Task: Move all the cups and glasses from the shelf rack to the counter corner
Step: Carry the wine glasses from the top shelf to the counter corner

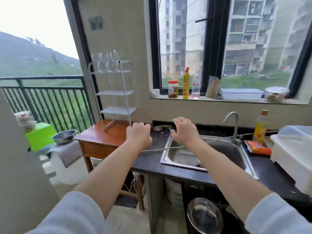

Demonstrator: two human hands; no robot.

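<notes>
A white wire shelf rack [116,93] stands on a small wooden table [101,137] against the wall. Several clear glasses [106,62] stand together on its top tier; the lower tiers hold nothing. My left hand [139,134] hovers with curled fingers over the dark counter's [152,159] left end, beside the table and well below the glasses. My right hand [184,130] is also curled, just above the sink's back left corner. Neither hand holds anything.
A steel sink [194,154] with a tap [233,122] fills the counter's middle. A thin cord crosses it. A white foam box [293,154], a snack packet and a yellow bottle sit at the right. Jars and bottles line the window sill [219,98]. A metal bowl [64,135] rests left.
</notes>
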